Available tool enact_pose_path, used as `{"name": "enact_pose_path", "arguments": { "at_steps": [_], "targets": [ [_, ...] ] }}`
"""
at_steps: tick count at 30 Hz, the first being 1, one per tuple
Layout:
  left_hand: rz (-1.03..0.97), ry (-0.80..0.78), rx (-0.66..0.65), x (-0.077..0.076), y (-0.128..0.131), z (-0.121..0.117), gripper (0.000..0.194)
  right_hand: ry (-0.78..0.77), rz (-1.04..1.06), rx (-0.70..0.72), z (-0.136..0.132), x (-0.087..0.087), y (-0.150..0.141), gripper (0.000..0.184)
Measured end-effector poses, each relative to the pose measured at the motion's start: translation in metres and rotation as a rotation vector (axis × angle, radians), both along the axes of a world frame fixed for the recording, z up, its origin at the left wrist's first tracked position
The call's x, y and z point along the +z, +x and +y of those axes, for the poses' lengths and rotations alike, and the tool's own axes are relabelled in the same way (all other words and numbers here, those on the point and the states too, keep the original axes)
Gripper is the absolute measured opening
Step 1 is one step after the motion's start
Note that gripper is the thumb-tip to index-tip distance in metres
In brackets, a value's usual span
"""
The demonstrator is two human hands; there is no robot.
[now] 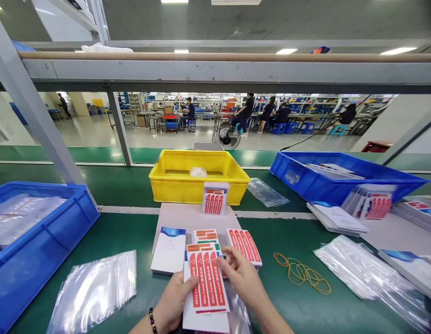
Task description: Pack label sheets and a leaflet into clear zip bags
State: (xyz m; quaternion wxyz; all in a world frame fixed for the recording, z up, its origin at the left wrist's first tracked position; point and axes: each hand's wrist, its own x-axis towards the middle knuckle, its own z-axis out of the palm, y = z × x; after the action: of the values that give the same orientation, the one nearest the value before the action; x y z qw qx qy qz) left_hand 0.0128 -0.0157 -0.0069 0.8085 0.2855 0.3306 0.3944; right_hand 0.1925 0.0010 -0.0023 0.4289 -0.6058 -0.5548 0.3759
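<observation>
My left hand (173, 294), with a beaded bracelet at the wrist, grips a layered set. Its thumb presses on a red-striped label sheet (207, 283), which lies over an orange-and-white sheet and a white booklet (204, 322). At the upper right edge of that red sheet, my right hand (241, 273) pinches with thumb and fingertips. Just beyond the hands are a white booklet stack with a blue top (169, 250), an orange and green label stack (205, 235) and a red label stack (245, 246). Clear plastic (238, 311) shows partly under the held set.
A yellow bin (197, 183) stands ahead, with a packed label set (214, 199) leaning against it. Blue bins (44, 236) (305, 181) flank the bench. Clear bags (97, 287) lie left, rubber bands (302, 273) right, more bags (361, 269) farther right. A crossbar (215, 72) spans above.
</observation>
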Motion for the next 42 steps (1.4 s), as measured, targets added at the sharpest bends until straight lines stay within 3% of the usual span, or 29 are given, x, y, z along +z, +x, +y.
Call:
{"name": "enact_pose_path", "arguments": {
  "at_steps": [2,5,9,13,16,19,22,27,31,36,42],
  "targets": [
    [0.007,-0.009,-0.062,0.001,0.0,-0.002,0.035,0.031,0.07,0.004,0.004,0.0,0.004,0.04],
    [0.018,-0.034,-0.115,0.001,0.0,-0.003,0.035,0.042,0.077,0.062,0.007,0.0,0.005,0.028],
    [0.027,-0.05,-0.09,0.001,0.001,-0.002,0.036,0.155,-0.077,0.047,0.003,0.003,0.0,0.028],
    [0.031,-0.022,-0.091,0.002,0.0,-0.002,0.038,0.178,-0.098,0.088,0.0,0.005,-0.005,0.026],
    [0.033,0.014,-0.096,0.001,0.0,-0.003,0.038,0.116,0.059,0.03,-0.002,0.003,-0.01,0.023],
    [0.052,0.077,-0.109,0.0,-0.003,-0.002,0.038,-0.057,0.424,0.1,-0.004,0.001,-0.013,0.04],
    [0.193,0.22,-0.169,-0.001,-0.008,0.002,0.039,-0.167,0.6,0.199,-0.002,0.003,-0.005,0.035],
    [0.754,0.603,-0.185,0.01,-0.018,0.008,0.012,-0.003,0.7,-0.156,0.009,0.01,0.02,0.041],
    [0.766,0.813,-0.351,0.019,-0.02,0.008,0.014,0.006,0.704,-0.179,0.01,0.011,0.018,0.043],
    [0.597,0.745,-0.215,0.011,-0.019,0.01,0.022,-0.038,0.591,-0.068,0.006,0.012,0.013,0.044],
    [0.636,0.634,-0.118,0.004,-0.016,0.009,0.025,-0.109,0.475,0.109,0.004,0.005,0.015,0.038]
  ]
}}
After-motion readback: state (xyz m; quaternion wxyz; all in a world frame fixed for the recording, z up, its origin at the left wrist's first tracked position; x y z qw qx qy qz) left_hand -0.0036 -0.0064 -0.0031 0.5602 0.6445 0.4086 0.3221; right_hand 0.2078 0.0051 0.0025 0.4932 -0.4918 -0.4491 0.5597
